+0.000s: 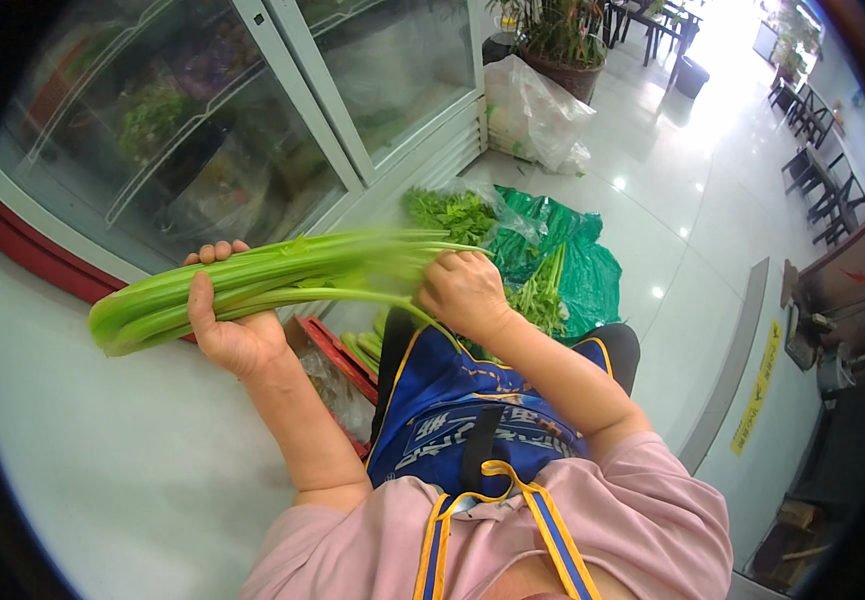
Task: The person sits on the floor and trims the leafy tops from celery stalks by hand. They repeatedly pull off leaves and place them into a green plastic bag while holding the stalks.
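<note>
A thick bunch of green celery lies slantwise before me, its root end at the left. My left hand grips the bunch near that end, palm beneath and thumb on the near side. At the thinner ends of the stalks, my right hand is closed, its fingers curled around stalks and partly hidden. Motion blur covers the stalks beside it. One loose stalk bends down over my blue apron. Beyond my right hand, leafy celery tops rest on a green plastic bag.
A glass-door refrigerator stands ahead to the left. Leafy greens lie near its base. Left of my knees, a red crate sits by pale green vegetables. Farther off are a clear plastic bag and a potted plant.
</note>
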Demonstrator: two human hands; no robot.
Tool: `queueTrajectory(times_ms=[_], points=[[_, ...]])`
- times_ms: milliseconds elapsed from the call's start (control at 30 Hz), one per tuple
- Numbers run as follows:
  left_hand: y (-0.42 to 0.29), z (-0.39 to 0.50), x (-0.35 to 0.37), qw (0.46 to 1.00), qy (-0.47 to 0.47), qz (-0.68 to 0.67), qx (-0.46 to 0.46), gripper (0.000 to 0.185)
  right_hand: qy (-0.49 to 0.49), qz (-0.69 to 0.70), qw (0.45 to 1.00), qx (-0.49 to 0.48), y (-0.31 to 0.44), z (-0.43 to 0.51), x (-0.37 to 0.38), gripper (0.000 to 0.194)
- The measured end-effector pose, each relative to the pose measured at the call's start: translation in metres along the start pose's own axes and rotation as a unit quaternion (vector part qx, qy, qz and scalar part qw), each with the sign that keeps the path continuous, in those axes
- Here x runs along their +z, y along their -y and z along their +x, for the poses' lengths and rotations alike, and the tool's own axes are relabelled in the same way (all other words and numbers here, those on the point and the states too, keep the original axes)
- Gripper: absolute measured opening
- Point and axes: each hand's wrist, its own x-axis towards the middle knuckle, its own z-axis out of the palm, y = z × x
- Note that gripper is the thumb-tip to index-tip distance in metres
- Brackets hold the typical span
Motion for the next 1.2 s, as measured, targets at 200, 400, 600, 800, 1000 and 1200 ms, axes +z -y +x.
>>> queueTrajectory(times_ms=[200, 400, 600, 800, 1000, 1200], points=[[0.014, -0.001, -0.003, 0.998, -0.049, 0.025, -0.027, 0.025, 0.085, -0.051, 0.992, 0.074, -0.006, 0.004, -0.023, 0.017], [0.028, -0.007, 0.002, 0.998, -0.030, 0.037, -0.035, 0.024, 0.312, 0.057, 0.926, 0.203, -0.008, 0.006, -0.028, 0.026], [0.032, -0.012, 0.008, 0.997, -0.035, 0.048, -0.039, 0.021, 0.193, 0.227, 0.900, 0.318, -0.020, -0.006, -0.024, 0.036], [0.037, -0.013, 0.012, 0.997, -0.045, 0.004, -0.070, 0.025, 0.052, 0.656, 0.583, 0.477, -0.034, -0.025, -0.034, 0.045], [0.047, -0.019, 0.013, 0.992, -0.073, 0.019, -0.097, 0.027, 0.022, 0.731, 0.446, 0.516, -0.043, -0.036, -0.031, 0.038], [0.055, -0.021, 0.011, 0.990, -0.082, 0.023, -0.108, 0.032, -0.004, 0.806, 0.332, 0.490, -0.051, -0.051, -0.019, 0.027]])
